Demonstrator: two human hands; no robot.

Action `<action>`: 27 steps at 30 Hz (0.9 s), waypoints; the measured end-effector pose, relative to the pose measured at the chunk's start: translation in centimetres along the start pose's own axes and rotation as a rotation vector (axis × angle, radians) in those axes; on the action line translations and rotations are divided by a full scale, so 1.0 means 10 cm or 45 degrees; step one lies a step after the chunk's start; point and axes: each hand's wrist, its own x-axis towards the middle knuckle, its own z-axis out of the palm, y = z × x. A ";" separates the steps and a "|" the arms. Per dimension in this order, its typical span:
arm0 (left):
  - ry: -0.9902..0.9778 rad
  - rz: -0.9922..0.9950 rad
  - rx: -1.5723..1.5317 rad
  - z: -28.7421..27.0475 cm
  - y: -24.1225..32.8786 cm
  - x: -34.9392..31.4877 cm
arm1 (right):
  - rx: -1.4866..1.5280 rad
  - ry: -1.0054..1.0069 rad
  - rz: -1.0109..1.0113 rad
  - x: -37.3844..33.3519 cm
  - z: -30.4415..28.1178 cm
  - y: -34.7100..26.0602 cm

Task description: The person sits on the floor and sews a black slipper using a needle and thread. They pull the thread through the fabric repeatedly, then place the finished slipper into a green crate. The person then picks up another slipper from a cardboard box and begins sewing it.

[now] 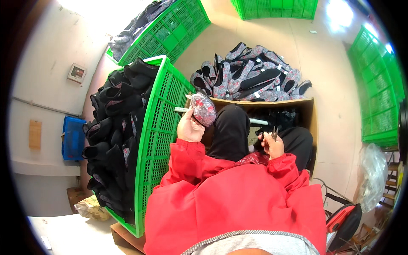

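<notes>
The left hand [191, 128] is curled snugly around one grey, floral slipper [204, 111], held up just beside the left knee, with one white rod [181, 109] showing by the fingers. The right hand [273, 145] is closed around a single pair of dark snips [274, 134], points upward, near the right knee. Handling this well probably means a firm grip on the slipper, the worked edge turned toward the light, and blade tips clear of cloth and fingers. Beyond the knees stands one cardboard box [314, 127], and behind it a pile of grey slippers [255, 78], too overlapped to count. One green crate [168, 102] at the left holds many black slippers [117, 104], likewise uncountable; green crates show in three other places.
</notes>
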 end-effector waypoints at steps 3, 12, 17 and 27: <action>-0.121 0.552 0.342 0.32 -0.21 -0.19 | 0.107 -0.067 -0.223 -0.12 0.26 -0.27; -0.722 0.148 0.252 0.94 -1.47 -0.28 | -0.361 -0.050 -0.957 -0.39 0.32 -1.05; -0.454 -0.366 0.062 0.76 -1.85 -0.31 | -0.620 0.086 -0.931 -0.43 0.03 -1.01; -0.081 -0.655 0.481 0.34 -1.10 -0.68 | -0.806 -0.113 -0.764 -0.73 0.36 -0.44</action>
